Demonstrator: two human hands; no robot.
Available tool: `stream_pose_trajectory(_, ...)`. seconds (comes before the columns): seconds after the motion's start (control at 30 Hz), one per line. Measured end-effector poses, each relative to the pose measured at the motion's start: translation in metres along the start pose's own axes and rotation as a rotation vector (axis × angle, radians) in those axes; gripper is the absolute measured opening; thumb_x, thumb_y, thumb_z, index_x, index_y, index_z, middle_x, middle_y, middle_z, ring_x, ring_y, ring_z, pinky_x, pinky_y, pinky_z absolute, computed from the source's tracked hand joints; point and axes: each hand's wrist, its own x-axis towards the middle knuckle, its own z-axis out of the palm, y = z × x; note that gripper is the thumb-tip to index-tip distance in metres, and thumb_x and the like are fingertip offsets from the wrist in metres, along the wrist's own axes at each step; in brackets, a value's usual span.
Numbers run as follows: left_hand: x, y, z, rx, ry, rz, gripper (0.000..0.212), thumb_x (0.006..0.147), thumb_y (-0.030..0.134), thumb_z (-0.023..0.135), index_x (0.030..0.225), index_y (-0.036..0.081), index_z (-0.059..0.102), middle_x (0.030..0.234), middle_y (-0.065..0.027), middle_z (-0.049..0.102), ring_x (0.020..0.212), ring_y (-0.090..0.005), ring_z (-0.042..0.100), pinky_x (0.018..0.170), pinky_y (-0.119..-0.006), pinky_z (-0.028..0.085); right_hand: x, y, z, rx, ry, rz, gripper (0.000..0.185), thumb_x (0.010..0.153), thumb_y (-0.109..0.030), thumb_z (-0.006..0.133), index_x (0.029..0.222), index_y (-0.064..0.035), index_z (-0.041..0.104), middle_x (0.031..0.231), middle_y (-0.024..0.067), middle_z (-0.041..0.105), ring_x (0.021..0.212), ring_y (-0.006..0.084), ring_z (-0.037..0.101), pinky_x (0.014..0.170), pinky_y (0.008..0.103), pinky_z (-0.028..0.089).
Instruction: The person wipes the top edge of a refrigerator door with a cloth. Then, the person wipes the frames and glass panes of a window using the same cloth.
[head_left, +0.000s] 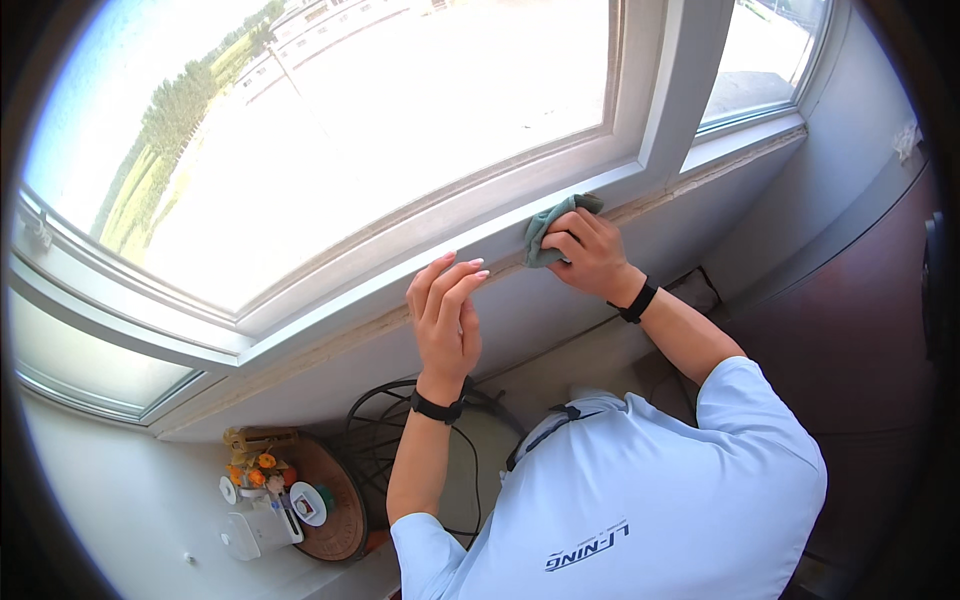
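A folded green cloth (541, 234) is bunched under my right hand (589, 251), whose fingers grip it against the lower bar of the white window frame (375, 289). To the left of it, my left hand (446, 315) is raised near the same bar, with its fingers slightly bent and apart and nothing held. Whether its fingertips touch the frame cannot be told. Both wrists wear black bands. Beyond the frame is a large window pane (420, 150), with bright ground, trees and a building outside.
Below the window at the left, a round wooden table (330, 517) holds orange flowers (259, 474), a white container (255, 532) and other small items. A black metal rack or chair (375, 420) with a cable is beside it. A dark red cabinet-like surface (832, 322) stands at the right.
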Motion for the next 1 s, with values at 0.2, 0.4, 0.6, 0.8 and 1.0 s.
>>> stream_pose_trajectory(0.2, 0.032, 0.001, 0.045, 0.018, -0.085, 0.06, 0.025, 0.091, -0.005, 0.061, 0.1, 0.012, 0.076, 0.13, -0.0038, 0.075, 0.132, -0.0303, 0.063, 0.111, -0.044, 0.045, -0.033, 0.038, -0.031, -0.013, 0.116, 0.284, 0.038, 0.069, 0.004, 0.078, 0.099, -0.0123, 0.062, 0.102, 0.0038, 0.061, 0.089, 0.0275, 0.068, 0.069, 0.0388, 0.057)
stream_pose_trajectory(0.4, 0.035, -0.005, 0.088, 0.262, -0.052, 0.131, 0.021, 0.092, 0.002, 0.072, 0.105, 0.018, 0.074, 0.13, 0.0025, 0.074, 0.127, -0.0233, 0.064, 0.107, -0.04, 0.039, -0.05, 0.07, -0.049, 0.007, 0.247, 0.472, 0.035, 0.071, 0.004, 0.079, 0.099, -0.0085, 0.06, 0.105, 0.009, 0.061, 0.082, 0.0343, 0.068, 0.069, 0.0423, 0.057)
stream_pose_trajectory(0.6, 0.029, -0.009, 0.102, 0.457, 0.029, 0.153, 0.04, 0.093, 0.019, 0.087, 0.129, 0.02, 0.069, 0.128, 0.0017, 0.073, 0.122, -0.0242, 0.064, 0.107, -0.044, 0.04, -0.056, 0.08, -0.052, -0.007, 0.307, 0.559, 0.039, 0.072, 0.002, 0.081, 0.104, -0.0088, 0.06, 0.106, 0.0091, 0.061, 0.088, 0.0349, 0.07, 0.071, 0.043, 0.059)
stream_pose_trajectory(0.8, 0.019, -0.015, 0.113, 0.512, 0.093, 0.147, 0.048, 0.091, 0.023, 0.089, 0.135, 0.02, 0.069, 0.129, 0.0013, 0.071, 0.122, -0.0247, 0.062, 0.108, -0.047, 0.041, -0.056, 0.098, -0.05, 0.183, 0.627, 0.875, 0.024, 0.09, 0.003, 0.075, 0.107, -0.0041, 0.06, 0.1, 0.0079, 0.064, 0.083, 0.0211, 0.065, 0.078, 0.0334, 0.054)
stream_pose_trajectory(1.0, 0.017, -0.012, 0.104, 0.531, 0.055, 0.141, 0.047, 0.09, 0.026, 0.09, 0.133, 0.024, 0.073, 0.133, 0.005, 0.07, 0.121, -0.0206, 0.061, 0.107, -0.044, 0.041, -0.06, 0.102, -0.053, 0.539, 0.765, 1.171, 0.018, 0.102, -0.007, 0.073, 0.115, -0.0024, 0.063, 0.099, 0.0016, 0.065, 0.086, 0.008, 0.062, 0.076, 0.0262, 0.052)
